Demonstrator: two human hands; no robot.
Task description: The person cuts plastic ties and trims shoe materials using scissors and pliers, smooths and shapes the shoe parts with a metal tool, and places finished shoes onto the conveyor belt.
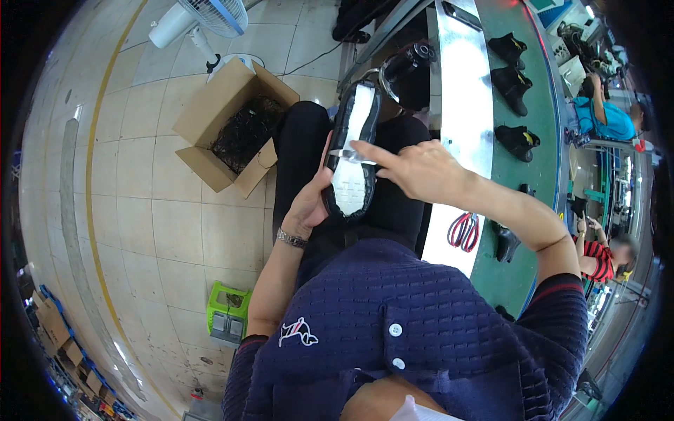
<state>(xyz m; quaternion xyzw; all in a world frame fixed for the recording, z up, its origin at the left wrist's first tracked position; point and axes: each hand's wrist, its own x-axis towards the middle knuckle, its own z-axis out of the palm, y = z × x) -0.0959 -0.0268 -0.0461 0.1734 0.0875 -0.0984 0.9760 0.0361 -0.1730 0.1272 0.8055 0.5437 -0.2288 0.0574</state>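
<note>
A black shoe [342, 188] lies sole up above my lap, its bottom white down the middle with black upper material folded round the edge. My left hand [309, 200] is closed round the shoe's left side near the heel, the fingers partly hidden under it. Across the narrow middle of the sole lies a flat, shiny metal strip [344, 154]; its exact kind cannot be made out. My right hand [425, 168] has the index finger stretched over the sole beside the strip. Its other fingers are curled, seemingly round the strip's right end.
To the right runs a metal-topped bench [463, 133] bearing red-handled scissors [463, 231] and a phone [462, 15]. Several black shoes [516, 88] stand on the green conveyor [505, 193]. At left are a cardboard box [207, 123] of black scraps, a green stool [228, 303] and a fan [210, 17].
</note>
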